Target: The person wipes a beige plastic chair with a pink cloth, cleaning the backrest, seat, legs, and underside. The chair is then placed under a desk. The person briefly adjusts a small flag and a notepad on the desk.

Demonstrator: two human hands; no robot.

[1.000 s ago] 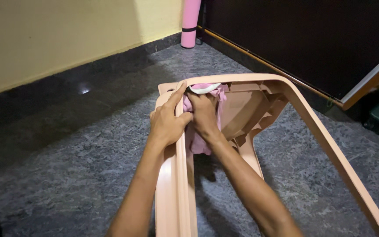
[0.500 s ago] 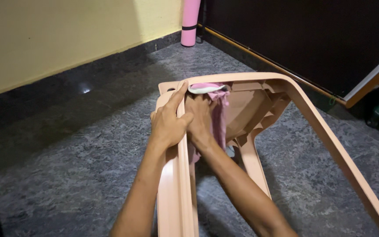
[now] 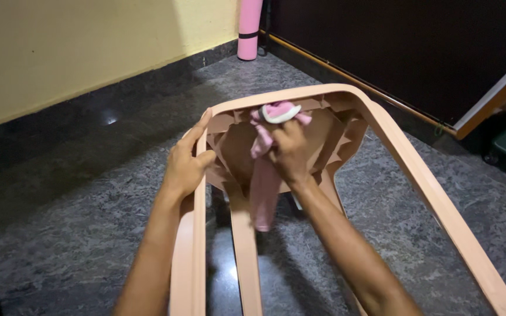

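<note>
Fingers of my right hand (image 3: 291,153) were curled shut around a pink cloth (image 3: 263,175). The cloth was bunched up at the top, with a bit of white showing there, and the rest hung down long and thin below my fist. It pressed on the underside of a peach plastic chair (image 3: 393,140) that was tipped over on the grey stone floor (image 3: 89,216).

My left hand (image 3: 184,165) held the chair's left rail. The thumb and fingers were wrapped around that rail, with one finger pointing up along it. So both hands were closed, one on the cloth and one on the chair.

The cloth lay just to the right of my left hand, and the two hands were near but not touching. My right hand was the one on the cloth. The chair's ribbed underside was right behind the cloth, facing me. The chair's long rails ran from near my body out toward the far wall.

A pink rolled mat (image 3: 248,29) stood in the corner, well away, beside the yellow wall (image 3: 77,52).
</note>
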